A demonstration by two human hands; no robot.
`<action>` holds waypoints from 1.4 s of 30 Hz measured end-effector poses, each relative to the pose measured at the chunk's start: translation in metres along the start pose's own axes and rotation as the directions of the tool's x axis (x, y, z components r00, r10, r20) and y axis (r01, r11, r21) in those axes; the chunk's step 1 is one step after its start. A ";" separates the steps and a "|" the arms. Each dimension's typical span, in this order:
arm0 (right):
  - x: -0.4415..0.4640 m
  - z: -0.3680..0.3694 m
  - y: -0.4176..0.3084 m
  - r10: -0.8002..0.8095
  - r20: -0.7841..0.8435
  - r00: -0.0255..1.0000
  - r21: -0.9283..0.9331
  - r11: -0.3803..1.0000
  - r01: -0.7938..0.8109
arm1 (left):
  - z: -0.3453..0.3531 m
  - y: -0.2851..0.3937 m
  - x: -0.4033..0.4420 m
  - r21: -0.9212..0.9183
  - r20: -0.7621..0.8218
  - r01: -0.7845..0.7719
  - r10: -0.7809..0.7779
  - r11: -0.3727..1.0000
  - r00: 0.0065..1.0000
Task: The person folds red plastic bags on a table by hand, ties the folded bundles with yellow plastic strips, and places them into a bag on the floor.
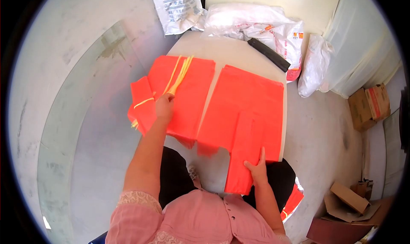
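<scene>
Two flat stacks of thin red plastic bags lie side by side, a left stack (192, 90) and a right stack (222, 103). My left hand (164, 106) is closed on a bunch of yellow ties (183, 77) over the left stack. A folded bundle of red bags (241, 158) lies partly on the right stack and juts past the table's near edge. My right hand (257, 172) grips this bundle by its right side, thumb on top; some fingers are hidden. Left of my left hand sits another folded red bundle (142, 92) with a yellow tie around it.
The stacks rest on a pale table (200, 45). A black bar-shaped object (269, 55) lies at its far right, beside white sacks (256, 20). A glass panel (64, 116) leans at left. Cardboard boxes (369, 105) stand on the right.
</scene>
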State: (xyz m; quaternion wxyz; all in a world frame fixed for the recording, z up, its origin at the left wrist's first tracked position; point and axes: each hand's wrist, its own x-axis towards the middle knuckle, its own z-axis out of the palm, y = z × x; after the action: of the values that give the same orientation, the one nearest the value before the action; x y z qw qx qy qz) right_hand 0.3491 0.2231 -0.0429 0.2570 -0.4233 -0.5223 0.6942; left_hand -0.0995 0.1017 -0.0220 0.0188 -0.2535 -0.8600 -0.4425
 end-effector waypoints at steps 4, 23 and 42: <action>-0.005 0.004 -0.010 0.027 -0.024 0.999 0.000 1.000 -0.027 | 0.013 0.004 -0.006 0.360 -0.030 -0.144 0.166 0.922 0.986; -0.002 0.003 -0.012 0.060 0.005 0.998 0.011 0.998 -0.060 | 0.025 -0.047 0.074 0.556 0.162 -0.122 0.037 0.822 0.986; 0.002 0.000 -0.003 0.024 0.008 1.000 0.040 0.999 -0.024 | 0.001 -0.026 0.073 0.336 0.090 0.112 -0.150 0.935 0.985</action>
State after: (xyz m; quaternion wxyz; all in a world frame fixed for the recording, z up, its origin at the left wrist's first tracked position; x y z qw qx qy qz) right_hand 0.3478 0.2252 -0.0405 0.2552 -0.4218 -0.5038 0.7093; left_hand -0.1748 0.1204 -0.0230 -0.0179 -0.2136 -0.9366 -0.2773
